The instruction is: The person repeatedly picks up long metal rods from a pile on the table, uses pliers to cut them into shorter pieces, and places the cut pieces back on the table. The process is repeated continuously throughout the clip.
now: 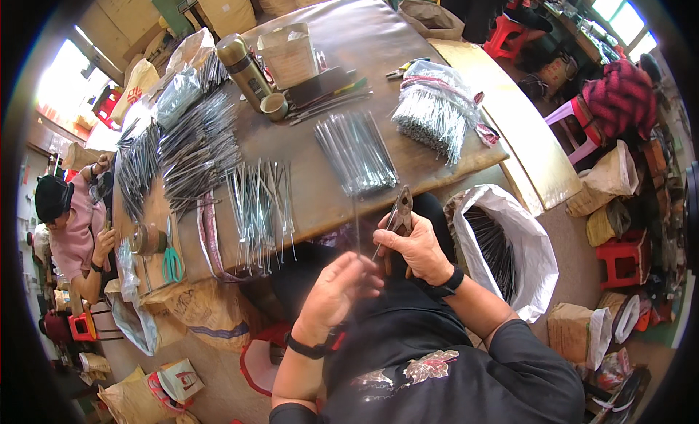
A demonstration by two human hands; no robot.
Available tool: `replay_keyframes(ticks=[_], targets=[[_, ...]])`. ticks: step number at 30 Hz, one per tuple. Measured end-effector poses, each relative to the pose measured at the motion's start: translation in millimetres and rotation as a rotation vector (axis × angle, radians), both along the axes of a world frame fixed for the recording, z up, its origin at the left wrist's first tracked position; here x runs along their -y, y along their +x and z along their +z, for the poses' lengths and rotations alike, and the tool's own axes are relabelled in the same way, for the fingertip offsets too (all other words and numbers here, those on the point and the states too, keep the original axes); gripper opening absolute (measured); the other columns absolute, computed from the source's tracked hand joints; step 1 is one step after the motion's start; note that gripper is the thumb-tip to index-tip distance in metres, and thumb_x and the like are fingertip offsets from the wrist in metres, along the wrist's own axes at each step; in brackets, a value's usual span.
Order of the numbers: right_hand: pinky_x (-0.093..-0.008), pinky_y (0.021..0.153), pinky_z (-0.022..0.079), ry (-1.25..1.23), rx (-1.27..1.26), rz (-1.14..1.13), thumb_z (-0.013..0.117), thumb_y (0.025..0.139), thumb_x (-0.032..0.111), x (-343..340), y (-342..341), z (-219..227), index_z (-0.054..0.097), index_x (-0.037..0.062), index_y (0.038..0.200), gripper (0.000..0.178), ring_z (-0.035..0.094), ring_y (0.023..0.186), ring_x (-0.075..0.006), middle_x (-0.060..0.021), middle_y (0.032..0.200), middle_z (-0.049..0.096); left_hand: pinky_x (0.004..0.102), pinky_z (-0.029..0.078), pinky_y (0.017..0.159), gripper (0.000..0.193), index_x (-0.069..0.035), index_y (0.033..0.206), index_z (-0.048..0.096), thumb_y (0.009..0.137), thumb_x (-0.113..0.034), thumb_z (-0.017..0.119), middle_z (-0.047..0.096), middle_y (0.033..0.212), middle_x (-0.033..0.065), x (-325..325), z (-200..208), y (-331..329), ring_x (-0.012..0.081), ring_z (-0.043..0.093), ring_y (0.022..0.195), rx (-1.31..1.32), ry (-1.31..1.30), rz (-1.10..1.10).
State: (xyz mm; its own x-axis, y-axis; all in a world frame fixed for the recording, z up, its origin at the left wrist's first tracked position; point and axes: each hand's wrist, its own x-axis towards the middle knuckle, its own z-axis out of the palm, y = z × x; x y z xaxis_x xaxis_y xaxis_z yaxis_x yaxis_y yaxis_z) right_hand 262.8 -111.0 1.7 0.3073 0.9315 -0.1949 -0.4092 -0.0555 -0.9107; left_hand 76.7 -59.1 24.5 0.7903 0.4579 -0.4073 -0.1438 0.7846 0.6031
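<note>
My right hand is closed around a pair of metal pliers, whose jaws point up and away from me. Beside it on the left, my left hand is blurred by motion. A thin metal rod, also smeared, rises from its fingertips. Just beyond both hands, at the table's near edge, lies a neat bundle of thin metal rods. Looser rods with small knobbed ends overhang the edge to the left. At the right sits a plastic-wrapped bundle of silvery rods.
The brown table also bears large dark rod piles, a thermos, a cup, a cardboard box and teal scissors. A white sack with dark rods stands at my right. Another person is at the left.
</note>
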Motion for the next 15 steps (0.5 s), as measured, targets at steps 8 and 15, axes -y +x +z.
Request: replay_keyframes(ticks=[8,15], targets=[[-0.0228,0.052,0.048,-0.035,0.269,0.011,0.071,0.085,0.008,8,-5,7,0.06,0.0001,0.095,0.017,0.057,0.058,-0.0084,-0.0048,0.073,0.064,0.0177,0.032,0.042,0.01,-0.006,0.089,0.059,0.089,-0.013,0.066,0.063,0.078,0.0072,4,-19,14,0.0088,0.051,0.052,-0.136,-0.031,0.093],[-0.0387,0.083,0.052,-0.245,-0.619,-0.109,0.049,0.095,0.038,12,17,-13,0.062,-0.0049,0.093,0.045,0.064,0.098,-0.0292,-0.0201,0.103,0.065,0.0175,0.032,0.042,0.019,-0.003,0.101,0.062,0.084,-0.006,0.069,0.063,0.075,0.003,1,-17,13,0.0057,0.047,0.048,-0.196,0.064,0.191]])
